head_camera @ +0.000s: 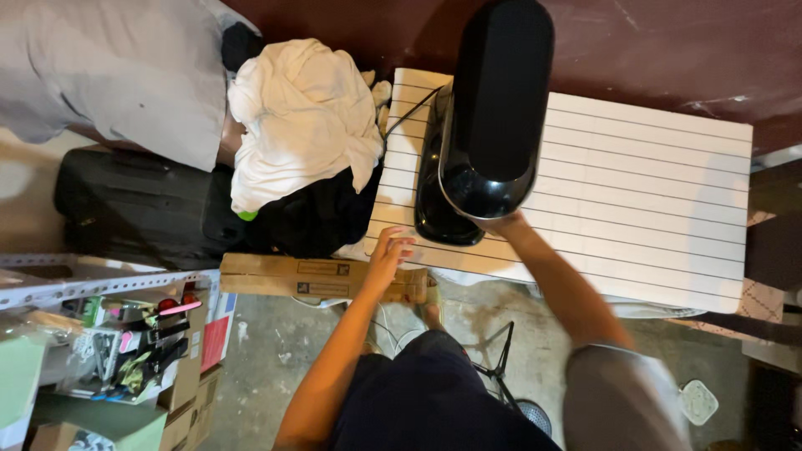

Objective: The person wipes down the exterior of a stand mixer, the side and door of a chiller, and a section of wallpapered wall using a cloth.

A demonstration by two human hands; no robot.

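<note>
**Black appliance gripped at the worktop's near edge**

Nearest the camera is the person's own lap in dark shorts (434, 392), with bare concrete floor (276, 342) beneath and a thin black stand (499, 367) by the feet. To the left, a grey metal shelf (100, 280) carries a clutter of small tools and packets.

The left hand (389, 250) reaches forward with fingers loosely spread and holds nothing; it hovers just above a long flat brown cardboard box (317, 277) and near the edge of the white slatted worktop (652, 192). Whether the fingertips touch the box or the worktop cannot be told.

The right hand (499, 224) is at the near, rounded base of a tall glossy black appliance with a curved body (497, 108), which stands on the left part of the worktop close to its near edge, a black cord (409, 113) trailing away from it. The fingers are mostly hidden under the base, so how tightly they close cannot be told; the hand seems to be gripping or steadying it.

By my judgement the work in hand is shifting or setting the appliance, with the right hand doing it alone. A further move would call for the free left hand to support the heavy body, and for care with the cord.

Beyond, left of the worktop, a crumpled white cloth (305, 117) lies over dark fabric on a black case (134, 209), before a dark red floor (668, 50).
</note>
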